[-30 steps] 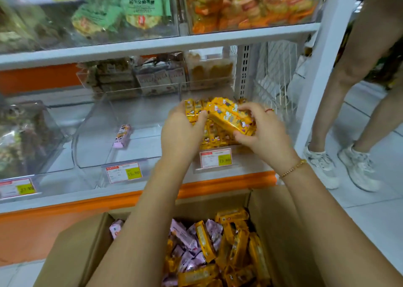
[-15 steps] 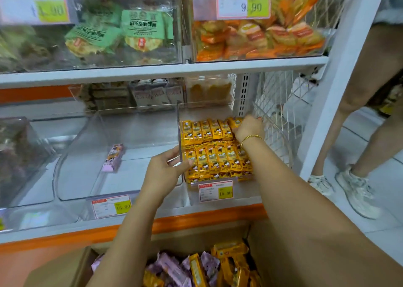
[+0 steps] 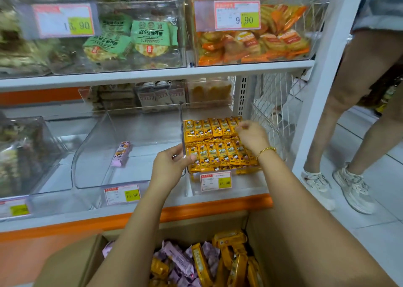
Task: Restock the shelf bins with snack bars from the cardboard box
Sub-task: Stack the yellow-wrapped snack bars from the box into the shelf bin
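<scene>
The right bin (image 3: 246,183), of clear plastic, is filled with yellow bars (image 3: 214,149) laid in two rows, face up and side by side. The right hand (image 3: 253,137) is held over the right end of the back row, fingers bent downward onto the wrappers; whether a bar is pinched cannot be told. A beaded bracelet (image 3: 265,150) is worn at that wrist. The left hand (image 3: 169,168) is placed at the bin's left wall near the front corner, its fingers curled and its fingertips met against the front row; whether the wall is gripped cannot be told. In the left bin (image 3: 139,132), just beside, a single purple bar (image 3: 122,153) is seen lying alone on the floor. A price tag (image 3: 216,181) is fixed to the front of the right bin. Below the shelf, the box (image 3: 65,265) is seen open, with loose bars (image 3: 231,240), yellow and purple, heaped inside between the two forearms. At the right, beyond the shelf post, another person's legs (image 3: 349,95) are seen.
</scene>
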A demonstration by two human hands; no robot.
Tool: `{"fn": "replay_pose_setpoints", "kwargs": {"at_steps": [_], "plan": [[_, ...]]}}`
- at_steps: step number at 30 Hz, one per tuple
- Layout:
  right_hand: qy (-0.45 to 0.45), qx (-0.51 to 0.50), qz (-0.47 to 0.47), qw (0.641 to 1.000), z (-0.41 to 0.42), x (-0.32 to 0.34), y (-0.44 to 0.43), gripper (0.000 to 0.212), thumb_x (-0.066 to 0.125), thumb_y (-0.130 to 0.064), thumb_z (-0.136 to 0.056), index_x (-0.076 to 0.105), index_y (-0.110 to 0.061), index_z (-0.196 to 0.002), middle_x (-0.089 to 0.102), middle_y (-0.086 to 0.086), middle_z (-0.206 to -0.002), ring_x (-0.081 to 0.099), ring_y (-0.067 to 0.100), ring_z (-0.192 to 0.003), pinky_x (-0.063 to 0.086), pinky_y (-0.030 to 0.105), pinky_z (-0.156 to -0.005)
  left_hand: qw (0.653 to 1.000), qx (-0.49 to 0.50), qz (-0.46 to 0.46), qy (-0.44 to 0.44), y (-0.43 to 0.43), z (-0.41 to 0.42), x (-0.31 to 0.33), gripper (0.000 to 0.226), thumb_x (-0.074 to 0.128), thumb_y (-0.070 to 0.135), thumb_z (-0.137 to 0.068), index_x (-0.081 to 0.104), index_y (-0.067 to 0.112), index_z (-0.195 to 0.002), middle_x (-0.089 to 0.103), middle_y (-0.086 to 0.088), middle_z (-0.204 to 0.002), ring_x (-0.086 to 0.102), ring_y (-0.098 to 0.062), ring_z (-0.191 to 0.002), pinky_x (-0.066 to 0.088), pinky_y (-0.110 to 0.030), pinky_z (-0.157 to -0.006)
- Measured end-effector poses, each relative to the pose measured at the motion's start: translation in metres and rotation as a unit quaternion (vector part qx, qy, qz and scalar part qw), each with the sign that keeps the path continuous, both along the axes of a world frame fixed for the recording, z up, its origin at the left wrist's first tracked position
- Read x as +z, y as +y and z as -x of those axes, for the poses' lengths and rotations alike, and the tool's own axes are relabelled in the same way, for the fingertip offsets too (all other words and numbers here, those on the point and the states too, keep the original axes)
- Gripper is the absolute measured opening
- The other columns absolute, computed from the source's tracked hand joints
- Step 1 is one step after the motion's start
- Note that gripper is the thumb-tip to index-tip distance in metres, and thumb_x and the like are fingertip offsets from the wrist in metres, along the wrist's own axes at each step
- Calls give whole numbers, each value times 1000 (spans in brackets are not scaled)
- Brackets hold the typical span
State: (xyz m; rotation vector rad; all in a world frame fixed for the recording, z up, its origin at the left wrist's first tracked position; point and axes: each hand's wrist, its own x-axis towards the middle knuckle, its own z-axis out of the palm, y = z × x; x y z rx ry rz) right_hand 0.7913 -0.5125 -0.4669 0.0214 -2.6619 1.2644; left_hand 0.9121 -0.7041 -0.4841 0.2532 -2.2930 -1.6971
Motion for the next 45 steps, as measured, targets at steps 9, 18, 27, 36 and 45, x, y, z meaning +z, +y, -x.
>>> {"fn": "replay_pose_setpoints", "kwargs": {"at_steps": [9,18,27,36,45], "plan": [[47,205,1,978,-151,-53,-7,34,54,-25,-94,59,-3,-68,60,15,-66,52,18,-60,41,24,-57,987,147,38,50,18,-100,-65,7,64,13,-88,68,17,-92,66,11,-76,59,10,-67,42,-4,-62],[-240,233,-152,930,-177,-205,-27,20,55,-19,-91,63,-1,-86,68,14,-86,65,28,-87,43,27,-64,939,215,95,-249,-4,-155,-186,21,65,14,-86,66,1,-102,70,-20,-95,64,-35,-92,35,-28,-64],[-229,196,-255,919,-198,-264,-45,41,46,-35,-95,52,-8,-125,59,12,-124,46,29,-123,34,31,-100,882,168,21,-440,-27,-149,-224,37,61,28,-86,65,1,-62,69,-14,-61,67,-28,-57,59,-39,-63],[-295,154,-205,920,-188,-265,-55,34,60,-37,-86,65,-9,-105,64,13,-108,56,30,-107,42,30,-86,799,255,-379,-392,-13,-145,-249,37,51,29,-97,55,-7,-106,67,-25,-92,66,-27,-71,51,-26,-38],[-443,146,148,872,-178,-223,-40,34,61,-27,-91,61,-2,-114,65,19,-95,61,18,-60,54,27,-47,758,254,-515,-308,7,-149,-216,25,55,19,-95,57,-6,-88,66,-19,-59,66,-22,-45,53,-26,-39]]}}
